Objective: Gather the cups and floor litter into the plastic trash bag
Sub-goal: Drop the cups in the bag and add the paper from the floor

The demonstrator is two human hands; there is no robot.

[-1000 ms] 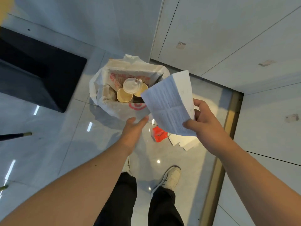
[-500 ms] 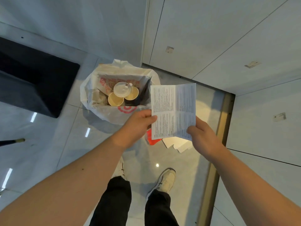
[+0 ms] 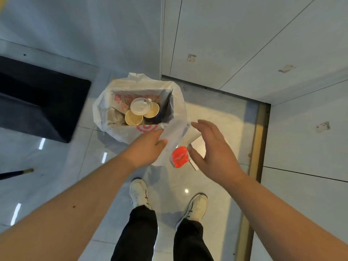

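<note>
A white plastic trash bag with a red logo stands open on the floor ahead of me. Inside it are two yellow paper cups and a clear lidded cup. My left hand pinches a blurred, folded sheet of printed paper just in front of the bag's near rim. My right hand hovers beside the sheet with its fingers spread, holding nothing. A red wrapper and white paper scraps lie on the floor beneath my hands.
A black mat or box lies to the left. White wall panels and a brass floor strip bound the right side. My two white shoes stand on the glossy tiles below. A dark stick tip pokes in from the left edge.
The sheet was held spread between both hands. My right hand has let go and opened. My left hand now holds the sheet alone, folded and lower, near the bag.
</note>
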